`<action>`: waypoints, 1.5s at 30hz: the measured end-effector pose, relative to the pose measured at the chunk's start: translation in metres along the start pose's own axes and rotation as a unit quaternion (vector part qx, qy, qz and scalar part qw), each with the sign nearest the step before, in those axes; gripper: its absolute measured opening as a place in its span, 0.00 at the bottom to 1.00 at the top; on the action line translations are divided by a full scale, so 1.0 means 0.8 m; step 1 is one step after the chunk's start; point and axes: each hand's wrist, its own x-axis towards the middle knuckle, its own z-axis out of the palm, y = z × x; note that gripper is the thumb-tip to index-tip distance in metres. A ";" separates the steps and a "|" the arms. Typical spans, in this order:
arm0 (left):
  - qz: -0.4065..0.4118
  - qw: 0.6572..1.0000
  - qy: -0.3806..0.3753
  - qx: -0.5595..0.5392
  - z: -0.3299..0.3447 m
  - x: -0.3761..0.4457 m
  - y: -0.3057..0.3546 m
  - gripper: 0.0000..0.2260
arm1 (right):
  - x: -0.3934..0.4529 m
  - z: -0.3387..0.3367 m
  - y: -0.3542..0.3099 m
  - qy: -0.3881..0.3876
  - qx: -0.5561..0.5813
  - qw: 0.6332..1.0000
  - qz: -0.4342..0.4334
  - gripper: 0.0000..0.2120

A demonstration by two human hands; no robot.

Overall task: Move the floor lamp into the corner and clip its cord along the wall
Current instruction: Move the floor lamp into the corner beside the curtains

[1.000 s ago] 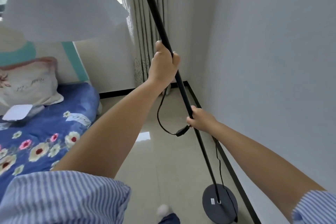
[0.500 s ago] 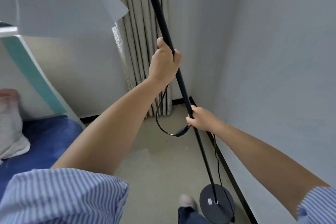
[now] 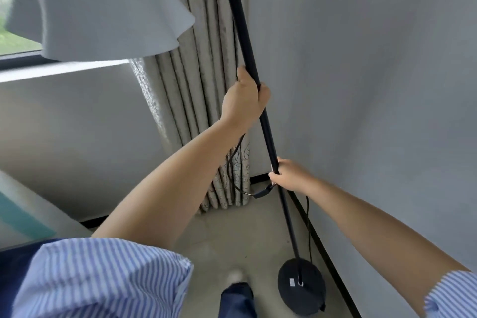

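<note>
One floor lamp (image 3: 260, 121) was seen tilted near the room's corner, its round base (image 3: 302, 285) beside the baseboard (image 3: 320, 240). Its stiff pole was clasped by two hands, the left hand (image 3: 244, 100) high, the right hand (image 3: 289, 175) lower, both wrapped tight. The base was judged heavy, the single cord (image 3: 236, 178) limp. One curtain (image 3: 206, 111) hung behind.

The lamp pole (image 3: 268, 131) looks like smooth black metal with a soft shine. Its round base (image 3: 300, 289) is dull black. The lampshade (image 3: 103, 8) is plain white cloth. The curtain (image 3: 206, 111) is thick, bumpy cloth. The floor (image 3: 232, 235) is smooth, pale tile. The sleeve (image 3: 103, 279) is striped cloth.
</note>
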 end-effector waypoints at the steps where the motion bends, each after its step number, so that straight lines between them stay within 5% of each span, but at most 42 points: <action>1: -0.001 1.000 -0.011 -0.009 0.006 0.021 -0.011 0.12 | 0.023 -0.004 0.000 -0.003 0.002 1.000 0.007 0.05; 10: -0.001 0.998 -0.050 -0.025 0.053 0.186 -0.072 0.14 | 0.204 -0.057 0.001 -0.005 0.009 0.998 0.059 0.05; 24: -0.016 1.000 -0.005 0.017 0.119 0.313 -0.100 0.12 | 0.374 -0.106 0.041 0.002 0.021 1.000 0.012 0.16; 37: 0.007 0.985 0.039 0.166 0.163 0.365 -0.106 0.22 | 0.436 -0.129 0.076 0.004 0.026 1.000 -0.015 0.18; 45: -0.005 0.991 0.037 0.125 0.183 0.385 -0.099 0.20 | 0.401 -0.165 0.110 -0.069 0.008 0.997 0.027 0.23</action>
